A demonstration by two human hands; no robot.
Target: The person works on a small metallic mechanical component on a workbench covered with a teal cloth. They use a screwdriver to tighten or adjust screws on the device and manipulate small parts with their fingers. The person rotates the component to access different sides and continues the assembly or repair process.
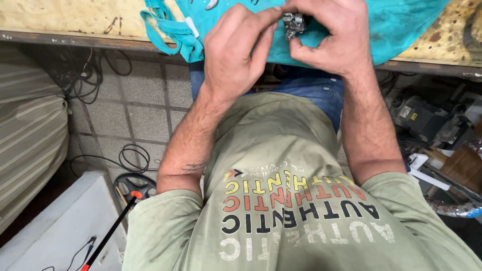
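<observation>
1. The left hand and the right hand meet over the near edge of the bench, both closed on one small grey metal part.
2. Left grip: the fingers curl inward with their tips pressed to the part's left side, so the grip is clamped on it.
3. Right grip: thumb below and fingers above pinch the part from the right, also clamped on it (much of the part is hidden by the fingers, so its exact shape cannot be told).
4. The part sits above a teal cloth that is spread on the bench and hangs a little over its front edge; whether the part touches the cloth cannot be told.
5. A second small metal piece lies on the cloth at the top of the view, apart from the hands.
6. Below the bench, black cables lie coiled on the tiled floor to the left.
7. A grey machine stands to the right under the bench.
</observation>
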